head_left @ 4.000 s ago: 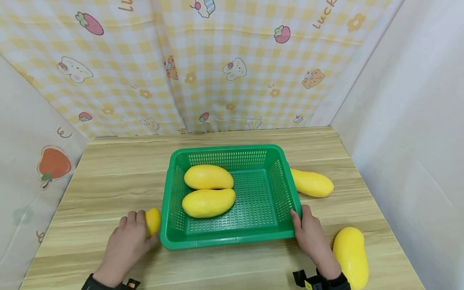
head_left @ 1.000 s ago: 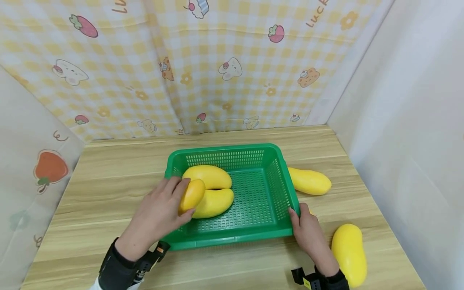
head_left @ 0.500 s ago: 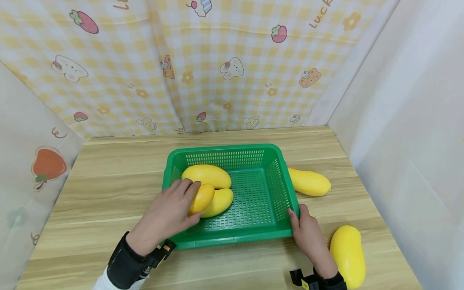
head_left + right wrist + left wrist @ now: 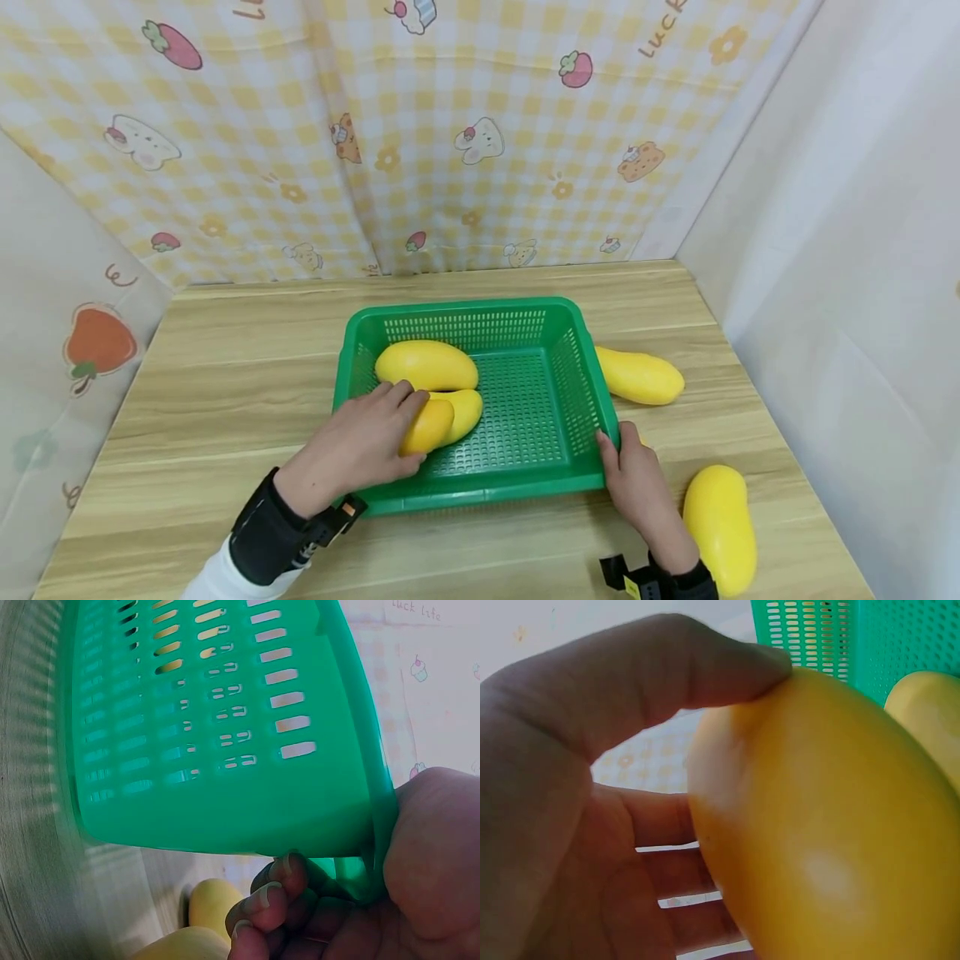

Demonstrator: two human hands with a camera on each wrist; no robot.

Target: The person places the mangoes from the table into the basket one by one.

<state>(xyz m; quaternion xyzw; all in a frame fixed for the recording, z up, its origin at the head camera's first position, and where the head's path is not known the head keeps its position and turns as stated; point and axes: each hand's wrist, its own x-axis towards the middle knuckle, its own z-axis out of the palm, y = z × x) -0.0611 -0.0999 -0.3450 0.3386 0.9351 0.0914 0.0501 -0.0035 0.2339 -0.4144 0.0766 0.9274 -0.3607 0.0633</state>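
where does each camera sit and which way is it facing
Head: on the head, facing forward and down at the green basket; left hand and right hand show.
Left wrist: on that wrist, facing the held yellow fruit; thumb and fingers show.
Right wrist: on that wrist, facing the basket's side; right fingers show.
Shared: head and left wrist show that fruit.

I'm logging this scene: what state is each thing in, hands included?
Left hand: gripping.
Yellow fruit: in left hand's grip.
Green basket: upright, uncovered, partly filled.
Right hand: gripping the basket.
Two other fruits inside: lying side by side.
Fruits at right: lying outside, some partly hidden.
Checkered cloth: hanging.
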